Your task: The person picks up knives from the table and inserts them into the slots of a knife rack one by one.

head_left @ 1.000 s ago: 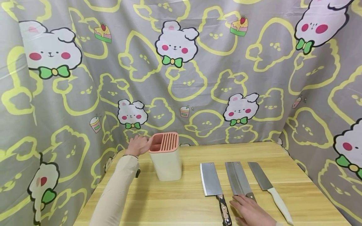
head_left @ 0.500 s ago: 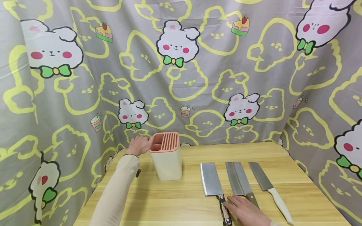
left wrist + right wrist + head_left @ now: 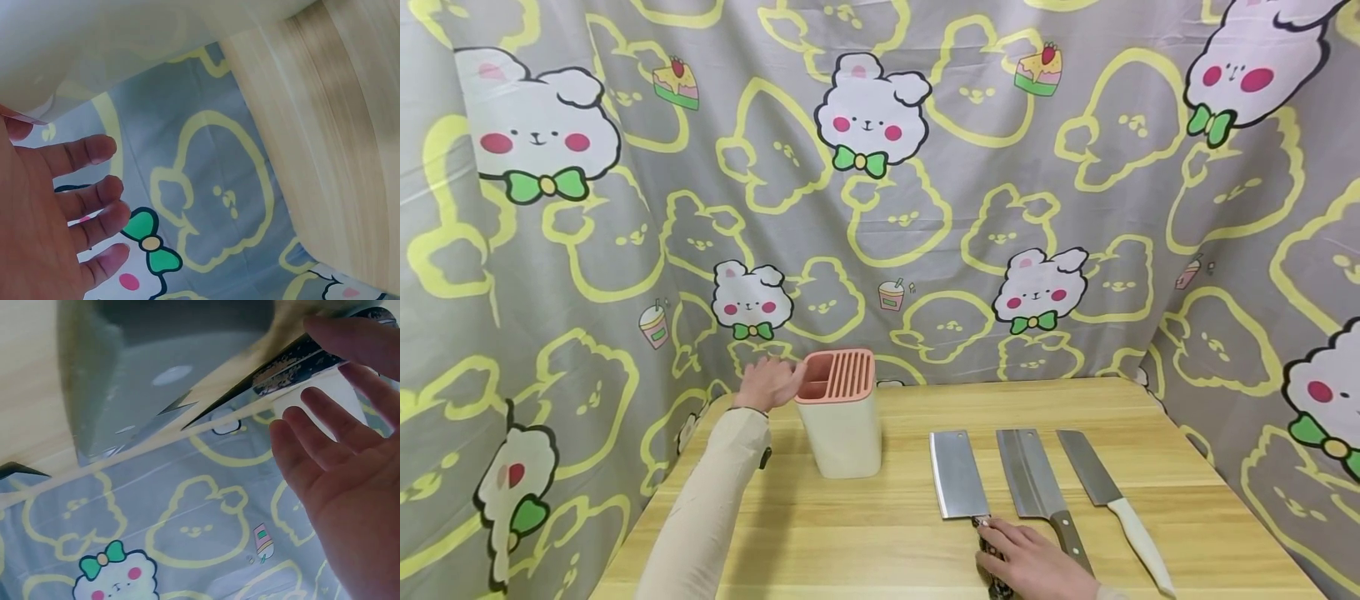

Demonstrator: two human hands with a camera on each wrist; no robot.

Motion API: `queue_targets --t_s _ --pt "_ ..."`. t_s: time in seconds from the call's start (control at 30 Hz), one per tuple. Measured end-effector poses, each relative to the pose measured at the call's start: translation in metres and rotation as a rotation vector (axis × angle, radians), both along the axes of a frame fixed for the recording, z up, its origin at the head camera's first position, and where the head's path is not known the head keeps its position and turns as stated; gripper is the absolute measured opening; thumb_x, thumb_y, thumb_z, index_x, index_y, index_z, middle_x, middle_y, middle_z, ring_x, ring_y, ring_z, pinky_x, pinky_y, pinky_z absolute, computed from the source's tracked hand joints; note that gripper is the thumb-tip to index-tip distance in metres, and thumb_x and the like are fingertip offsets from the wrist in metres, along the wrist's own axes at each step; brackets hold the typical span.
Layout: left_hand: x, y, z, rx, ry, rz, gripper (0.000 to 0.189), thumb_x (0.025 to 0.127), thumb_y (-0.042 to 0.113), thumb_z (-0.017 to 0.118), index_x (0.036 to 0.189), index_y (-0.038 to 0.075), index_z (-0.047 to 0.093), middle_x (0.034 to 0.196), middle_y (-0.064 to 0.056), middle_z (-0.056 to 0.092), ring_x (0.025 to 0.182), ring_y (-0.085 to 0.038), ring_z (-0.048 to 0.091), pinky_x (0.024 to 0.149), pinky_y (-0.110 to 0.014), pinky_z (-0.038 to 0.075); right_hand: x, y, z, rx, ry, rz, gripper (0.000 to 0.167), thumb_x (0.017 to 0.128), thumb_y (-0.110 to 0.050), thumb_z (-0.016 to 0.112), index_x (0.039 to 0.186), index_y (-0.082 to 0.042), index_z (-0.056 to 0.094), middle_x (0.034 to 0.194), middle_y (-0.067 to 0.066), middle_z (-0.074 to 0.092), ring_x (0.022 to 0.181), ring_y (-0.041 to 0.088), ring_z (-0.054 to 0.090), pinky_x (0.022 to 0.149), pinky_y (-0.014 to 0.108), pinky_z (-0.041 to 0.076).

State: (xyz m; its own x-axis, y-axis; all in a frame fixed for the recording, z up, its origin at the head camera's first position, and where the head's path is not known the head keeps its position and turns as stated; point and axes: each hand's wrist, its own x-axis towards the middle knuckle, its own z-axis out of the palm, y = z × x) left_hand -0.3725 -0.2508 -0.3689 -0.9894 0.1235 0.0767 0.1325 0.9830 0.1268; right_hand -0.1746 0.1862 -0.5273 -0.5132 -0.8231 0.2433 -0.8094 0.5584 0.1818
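Note:
My left hand [image 3: 767,383] touches the pink rim of a cream knife holder [image 3: 841,437] with its thumb. In the left wrist view the other fingers [image 3: 94,203] are loosely extended beside the holder wall [image 3: 137,44]. Toward the front of the table, my right hand [image 3: 1033,560] lies over the dark patterned handle of the leftmost cleaver [image 3: 958,479]. Seen from the right wrist, the thumb [image 3: 353,340] and index finger lie on either side of that handle [image 3: 294,372], and the remaining fingers are spread. The cleaver lies flat.
A brown-handled cleaver [image 3: 1030,475] and a white-handled knife [image 3: 1138,533] lie flat on the wooden table [image 3: 850,533], to the right of the first cleaver. Patterned grey cloth [image 3: 895,217] hangs behind the table and along both sides.
My right hand has moved left, from over the brown-handled cleaver to the patterned handle of the leftmost one. The left hand stays at the knife holder.

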Motion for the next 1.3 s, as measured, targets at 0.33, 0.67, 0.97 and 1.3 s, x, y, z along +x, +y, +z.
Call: queue_targets --t_s 0.33,0.67,0.97,1.3 --pt "0.004 0.003 0.002 -0.003 0.072 0.004 0.065 0.109 0.048 0.025 0.142 0.001 0.056 0.148 -0.032 0.048 0.138 -0.054 0.042 0.107 -0.072 0.035 -0.003 -0.008 -0.002 -0.015 0.199 0.113 0.048 0.098 -0.066 0.051 0.101 -0.024 0.076 0.117 0.002 0.072 0.113 0.023 0.069 0.083 0.029 0.054" --pt "0.003 0.004 0.001 -0.011 0.074 0.002 0.065 0.108 0.047 0.025 0.143 0.001 0.056 0.15 -0.032 0.047 0.138 -0.053 0.042 0.108 -0.072 0.035 -0.008 -0.011 -0.004 -0.027 0.312 0.145 0.034 0.095 -0.057 0.061 0.089 -0.026 0.075 0.106 -0.005 0.07 0.106 0.017 0.067 0.08 0.026 0.049" --pt "0.001 -0.001 -0.002 0.007 0.054 0.008 0.069 0.109 0.049 0.023 0.146 0.0 0.053 0.154 -0.032 0.043 0.141 -0.054 0.038 0.11 -0.073 0.033 -0.013 -0.015 -0.001 0.016 0.307 0.167 0.014 0.078 -0.025 0.084 0.087 -0.028 0.073 0.1 -0.008 0.068 0.103 0.015 0.065 0.08 0.028 0.05" --pt "-0.001 -0.001 -0.003 0.005 0.06 0.001 0.07 0.108 0.05 0.022 0.144 0.0 0.054 0.152 -0.033 0.044 0.14 -0.054 0.04 0.109 -0.073 0.034 -0.01 -0.015 0.005 0.033 0.295 0.171 0.015 0.077 -0.026 0.085 0.084 -0.029 0.073 0.097 -0.01 0.067 0.095 0.011 0.06 0.08 0.027 0.048"
